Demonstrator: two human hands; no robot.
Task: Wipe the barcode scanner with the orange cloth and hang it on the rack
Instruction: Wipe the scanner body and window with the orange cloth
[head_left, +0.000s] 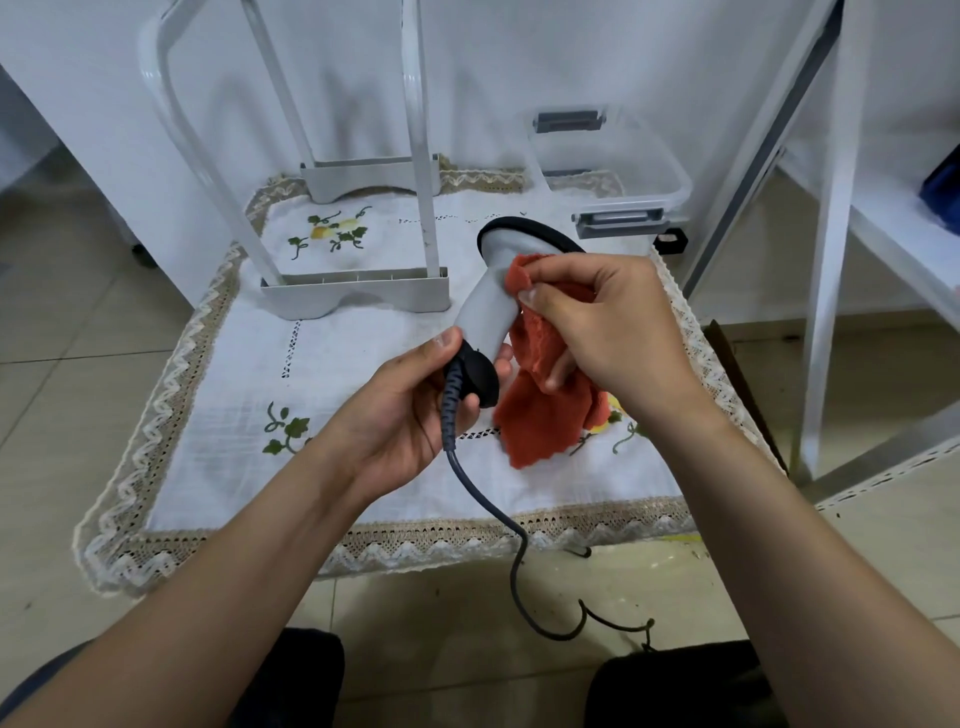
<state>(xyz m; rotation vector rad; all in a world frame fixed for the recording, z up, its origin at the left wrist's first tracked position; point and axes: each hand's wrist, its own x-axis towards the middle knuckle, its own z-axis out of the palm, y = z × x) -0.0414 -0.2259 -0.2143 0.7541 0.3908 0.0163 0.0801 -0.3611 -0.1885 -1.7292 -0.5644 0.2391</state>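
Your left hand grips barcode scanner at its base, axis running up-away; right hand pinches orange cloth on the neck; rack just beyond, left side

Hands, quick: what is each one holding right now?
Left hand: closed, holding the scanner by its dark lower end.
Right hand: closed, pinching the cloth against the scanner.
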